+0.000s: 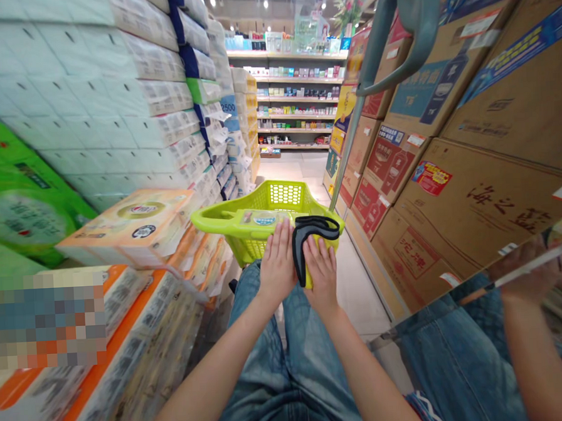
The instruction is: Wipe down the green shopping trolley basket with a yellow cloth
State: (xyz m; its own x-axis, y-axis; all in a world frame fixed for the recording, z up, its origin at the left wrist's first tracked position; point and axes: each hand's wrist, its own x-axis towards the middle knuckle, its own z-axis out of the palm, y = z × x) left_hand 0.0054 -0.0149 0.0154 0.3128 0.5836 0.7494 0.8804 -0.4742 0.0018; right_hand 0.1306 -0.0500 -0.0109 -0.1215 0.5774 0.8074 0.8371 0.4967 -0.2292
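Note:
My right hand (321, 272) holds a curved, black-edged item (301, 250) with grey and yellow parts, whose exact kind I cannot make out. Its fingers lie over the yellow side, and the thumb is hidden. My left hand (278, 262) is beside it, palm down, fingers stretched out and the inner edge close against the black rim. Just beyond both hands stands a lime-green shopping basket (249, 245) with perforated walls. A labelled, broad lime handle (215, 221) spans its near side. Most of the basket's inside is hidden behind this handle and my hands.
A grey pull handle (399, 82) rises on a pole at the right. Stacked tissue packs (91, 95) line the left, with orange-and-white packs (135, 221) lower down. Cardboard cartons (478, 194) stand along the right. Stocked shelves (297, 81) close the far end of the aisle.

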